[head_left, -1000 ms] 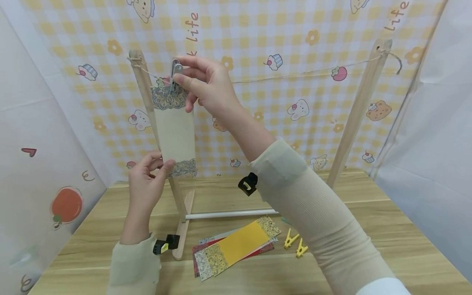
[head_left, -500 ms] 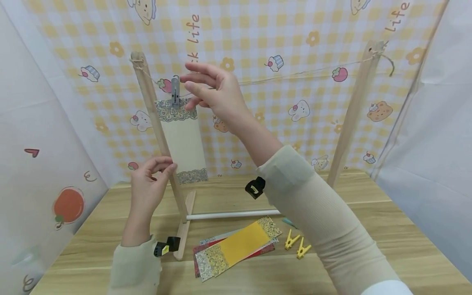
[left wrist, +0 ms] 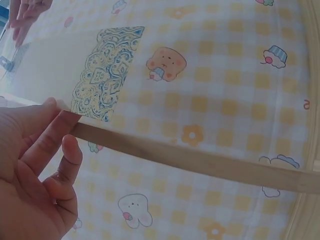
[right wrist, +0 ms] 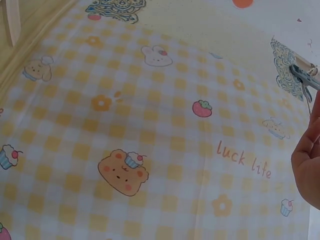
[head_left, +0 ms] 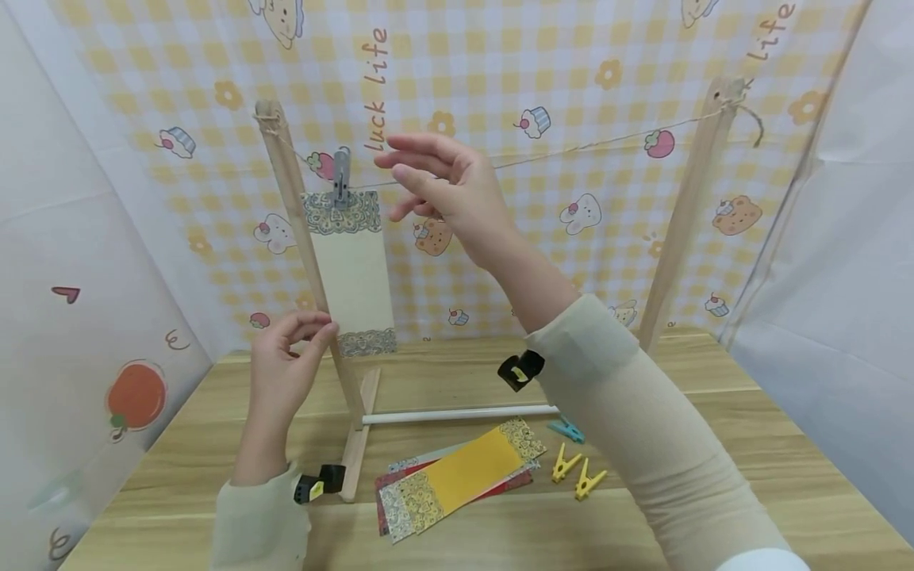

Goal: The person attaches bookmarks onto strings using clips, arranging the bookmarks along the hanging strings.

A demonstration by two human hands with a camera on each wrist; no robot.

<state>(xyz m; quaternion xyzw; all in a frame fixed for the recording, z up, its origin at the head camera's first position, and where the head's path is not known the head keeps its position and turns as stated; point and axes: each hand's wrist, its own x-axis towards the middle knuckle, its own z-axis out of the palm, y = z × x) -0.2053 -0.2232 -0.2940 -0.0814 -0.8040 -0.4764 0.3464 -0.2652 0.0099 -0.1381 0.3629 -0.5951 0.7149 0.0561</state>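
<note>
A cream paper card [head_left: 355, 274] with lace-patterned ends hangs from a thin string [head_left: 564, 149], held at its top by a grey clothespin [head_left: 341, 178]. My left hand [head_left: 286, 361] pinches the card's lower left edge between thumb and index finger, beside the left wooden post [head_left: 289, 174]. The left wrist view shows that thumb and finger at the edge near the patterned end [left wrist: 107, 75]. My right hand [head_left: 457, 186] is in the air right of the clothespin, fingers extended and apart from it. Only part of that hand [right wrist: 307, 160] shows in the right wrist view.
On the table lie several overlapping cards, a yellow one [head_left: 471, 472] on top. Two yellow clothespins [head_left: 589, 480] and a teal clothespin [head_left: 567, 431] lie right of them. A white rod [head_left: 457, 414] runs low from the left post toward the right post [head_left: 689, 214].
My right hand has let go of the grey clothespin and drawn back to the right. The clothespin and card have dropped slightly and hang on the string. My left hand stays at the card's lower edge.
</note>
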